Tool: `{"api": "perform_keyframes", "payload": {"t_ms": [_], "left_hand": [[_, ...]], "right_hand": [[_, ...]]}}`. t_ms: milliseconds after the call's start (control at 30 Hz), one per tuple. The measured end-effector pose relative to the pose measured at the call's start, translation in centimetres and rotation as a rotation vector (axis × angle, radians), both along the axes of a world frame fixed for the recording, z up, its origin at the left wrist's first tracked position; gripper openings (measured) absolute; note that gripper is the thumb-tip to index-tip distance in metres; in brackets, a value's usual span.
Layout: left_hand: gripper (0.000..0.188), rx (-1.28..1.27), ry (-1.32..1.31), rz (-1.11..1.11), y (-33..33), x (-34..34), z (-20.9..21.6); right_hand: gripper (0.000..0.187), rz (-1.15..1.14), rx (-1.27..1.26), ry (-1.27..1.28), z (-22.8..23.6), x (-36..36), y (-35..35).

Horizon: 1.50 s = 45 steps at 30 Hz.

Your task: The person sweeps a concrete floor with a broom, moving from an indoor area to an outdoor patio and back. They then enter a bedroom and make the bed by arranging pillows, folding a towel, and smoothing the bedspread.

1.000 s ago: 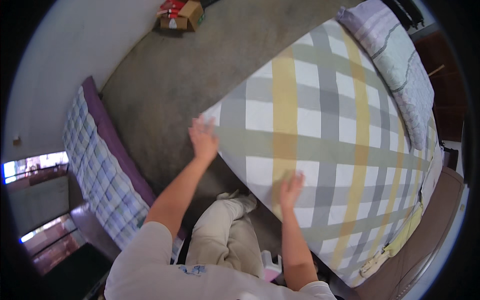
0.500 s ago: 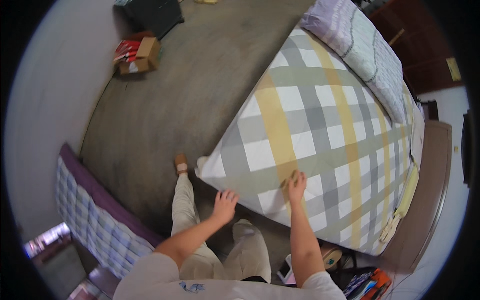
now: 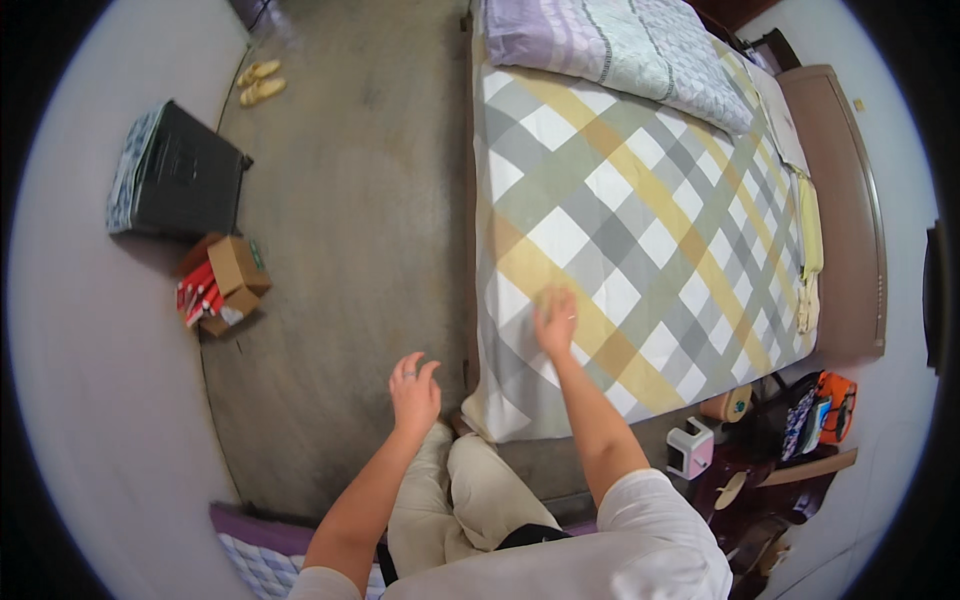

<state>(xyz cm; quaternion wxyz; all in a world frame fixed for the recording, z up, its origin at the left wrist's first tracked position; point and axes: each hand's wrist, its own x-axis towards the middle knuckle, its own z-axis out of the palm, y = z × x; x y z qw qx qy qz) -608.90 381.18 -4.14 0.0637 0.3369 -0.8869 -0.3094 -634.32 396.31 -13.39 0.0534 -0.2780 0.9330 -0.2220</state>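
Note:
The bed is covered by a checked sheet [image 3: 655,265] in white, grey and yellow, draped over its near left corner. My right hand [image 3: 556,320] is over the sheet near its left edge, fingers loosely spread and slightly blurred, holding nothing. Whether the fingertips touch the cloth, I cannot tell. Out over the floor, left of the bed corner, my left hand [image 3: 414,393] is raised with bent fingers and the thumb apart, with nothing in it. A folded lilac and pale green quilt [image 3: 620,45] lies across the far part of the bed.
A brown headboard [image 3: 835,210] borders the bed's right side. By the left wall are a dark suitcase [image 3: 190,175], an open cardboard box [image 3: 238,275] with red items, and yellow slippers [image 3: 262,82]. A white and pink stool [image 3: 690,447] stands near right; a blue checked pad [image 3: 255,565] lies below.
My view has turned and shifted, so the bed now runs more upright along the right. My left hand has moved off the bed's edge to over the floor; my right hand has moved nearer the sheet's left edge.

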Motion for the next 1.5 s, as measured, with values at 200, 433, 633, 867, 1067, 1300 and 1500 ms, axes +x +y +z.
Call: {"api": "perform_keyframes", "payload": {"t_ms": [200, 433, 633, 867, 1067, 1300, 1500], "left_hand": [[0.039, -0.122, 0.052, -0.404, -5.7, -17.6, -2.3], [0.054, -0.177, 0.066, -0.706, -11.2, -40.3, -7.8], [0.055, -0.072, -0.102, -0.737, -17.8, -39.5, -11.6], [0.052, 0.026, -0.09, -0.521, -29.2, -41.1, -8.8], [0.051, -0.132, -0.015, -0.936, -34.4, -59.2, -8.1], [0.019, 0.243, -0.642, -1.299, -48.1, -58.4, -5.5], [0.023, -0.167, 0.308, -0.92, -59.6, -79.4, 4.0]], "right_hand": [[0.048, 0.211, -0.069, -0.299, -2.8, 8.1, -8.3], [0.043, -0.584, -0.22, -0.124, -0.3, -12.6, -6.8], [0.045, -0.258, 0.134, -0.365, 0.2, -9.6, -18.9], [0.048, -0.655, -0.163, -0.33, 0.3, -24.6, -19.9], [0.074, -0.442, 0.151, -0.467, -0.7, -24.9, -35.7], [0.05, -0.491, -0.174, -0.144, 8.4, -34.9, -41.4], [0.055, -0.862, 0.131, -0.175, 12.1, -56.4, -49.8]]}}
